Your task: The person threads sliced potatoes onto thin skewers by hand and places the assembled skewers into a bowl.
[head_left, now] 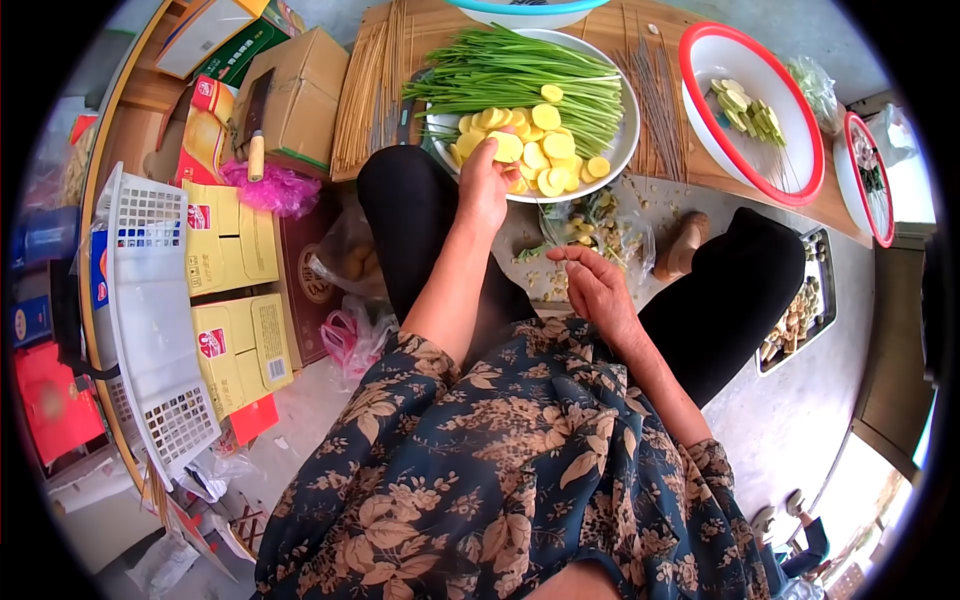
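My left hand (484,188) pinches a yellow potato slice (507,147) over the near side of a big white plate (631,130). On that plate lie more round potato slices (546,117) and, behind them, a thick bunch of green chives (520,75). My right hand (600,292) is closed, thumb against fingertips, in front of my lap and below the plate. Between its fingertips is what looks like a thin skewer, seen almost end-on and hard to make out. Bamboo skewers (372,85) lie left of the plate, and darker skewers (655,110) lie to its right.
A red-rimmed basin (690,60) with skewered pale green slices stands on the wooden table, a smaller red-rimmed basin (855,170) beyond it. A knife (257,150) rests by a cardboard box (310,95) at left. Scraps in plastic (600,225) and a tray (765,368) sit on the floor.
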A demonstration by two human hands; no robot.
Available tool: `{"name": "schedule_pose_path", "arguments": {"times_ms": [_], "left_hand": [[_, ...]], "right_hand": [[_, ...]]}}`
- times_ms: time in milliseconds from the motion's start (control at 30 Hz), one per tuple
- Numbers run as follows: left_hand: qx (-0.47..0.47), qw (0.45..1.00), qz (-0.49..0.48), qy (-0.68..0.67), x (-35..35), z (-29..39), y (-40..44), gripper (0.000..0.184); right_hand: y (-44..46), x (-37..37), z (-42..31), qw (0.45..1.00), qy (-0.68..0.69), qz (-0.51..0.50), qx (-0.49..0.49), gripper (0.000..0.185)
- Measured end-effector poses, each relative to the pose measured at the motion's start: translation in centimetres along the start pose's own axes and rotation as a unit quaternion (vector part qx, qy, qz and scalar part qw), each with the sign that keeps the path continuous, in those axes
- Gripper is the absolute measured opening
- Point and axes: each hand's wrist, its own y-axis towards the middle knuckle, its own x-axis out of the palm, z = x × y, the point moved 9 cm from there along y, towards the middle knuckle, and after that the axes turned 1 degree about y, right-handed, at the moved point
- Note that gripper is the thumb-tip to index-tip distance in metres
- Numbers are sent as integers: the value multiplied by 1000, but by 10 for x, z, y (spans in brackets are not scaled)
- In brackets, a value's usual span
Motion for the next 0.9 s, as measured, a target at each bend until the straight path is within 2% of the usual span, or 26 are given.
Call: {"name": "schedule_pose_path", "arguments": {"times_ms": [133, 200, 300, 400, 533, 633, 700, 833, 900], "left_hand": [[15, 999, -2, 34, -2, 0, 1, 27], [72, 993, 52, 72, -10, 8, 1, 19], [65, 995, 57, 54, -13, 7, 1, 15], [87, 993, 66, 38, -15, 9, 2, 19], [83, 993, 71, 45, -17, 9, 1, 20], [46, 996, 62, 33, -16, 3, 1, 15], [22, 999, 22, 18, -11, -2, 2, 17], [22, 999, 32, 18, -13, -3, 1, 21], [8, 998, 66, 4, -20, -5, 4, 22]], "right_hand": [[0, -2, 2, 1000, 8, 2, 2, 26], [1, -3, 3, 1000, 14, 3, 1, 26], [2, -4, 3, 1000, 14, 5, -1, 26], [2, -4, 4, 1000, 25, 6, -2, 26], [3, -5, 7, 1000, 29, 7, -1, 26], [3, -7, 6, 999, 39, 8, 0, 26], [4, -8, 6, 999, 46, 9, 1, 26], [3, -8, 5, 999, 32, 15, 1, 26], [2, -8, 6, 1000, 28, 13, 3, 26]]}}
